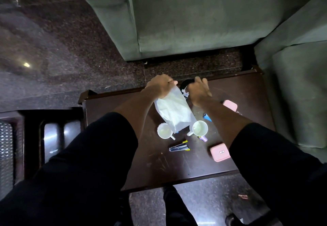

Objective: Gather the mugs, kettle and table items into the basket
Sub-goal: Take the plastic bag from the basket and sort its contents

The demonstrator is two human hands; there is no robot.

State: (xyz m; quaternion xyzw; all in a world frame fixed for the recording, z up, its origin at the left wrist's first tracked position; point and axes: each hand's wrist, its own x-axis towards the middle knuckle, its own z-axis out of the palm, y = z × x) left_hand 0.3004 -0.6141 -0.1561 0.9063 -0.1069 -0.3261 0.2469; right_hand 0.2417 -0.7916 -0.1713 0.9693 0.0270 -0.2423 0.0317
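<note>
Two white mugs are standing upright on the dark wooden table [177,169], one on each side of a white bag's lower end. The left mug [163,131] and the right mug [199,128] are both showing pale insides with nothing clearly in them. The white bag [174,110] is lying tilted across the table middle, its top raised toward the far edge; what it is holding cannot be told. Two pink lidded boxes are sitting shut: the far pink box [230,105] near the right forearm, the near pink box [220,152] closer to the table's front right. Their contents are hidden.

A stapler [178,148] with yellow ends is lying in front of the mugs. A small blue item [207,117] is lying just beyond the right mug, and a small lilac item [203,138] is lying just in front of it. A dark round object with a white patch [185,88], possibly the kettle, is sitting at the far edge between the hands, largely hidden.

The left hand [160,86] is reaching forward, fingers curled and pinching the bag's top edge. The right hand [199,91] is stretching over the dark round object, fingers curled down around it. Both arms are wearing dark sleeves pushed up to the forearm.

A grey-green sofa [177,22] is standing beyond the table.
</note>
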